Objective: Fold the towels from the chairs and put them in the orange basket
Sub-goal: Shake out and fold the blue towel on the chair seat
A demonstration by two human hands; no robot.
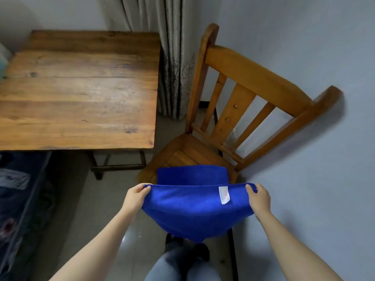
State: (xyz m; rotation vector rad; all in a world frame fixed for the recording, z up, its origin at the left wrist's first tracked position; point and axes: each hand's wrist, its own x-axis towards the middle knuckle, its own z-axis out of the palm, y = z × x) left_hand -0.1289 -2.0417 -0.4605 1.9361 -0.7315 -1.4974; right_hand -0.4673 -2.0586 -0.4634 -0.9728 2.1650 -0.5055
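Closest, our left hand and right hand each pinch a top corner of one blue towel, its long edge stretched left to right, sagging above our legs. Beyond, more blue cloth lies on the seat of the one wooden chair; one table stands left, curtain behind.

Indoor scene, soft even light, moderately dim, cool bluish cast on right wall. Pale sheen on wooden table top, far left. Small glare patch on floor tile, near centre. Deep shadow under table and over dark fabric, near left. Blue towel vivid, sharply focused. Wide-angle lens bends chair back; edges stretched, slightly soft. Faint chair shadow on wall, far right.
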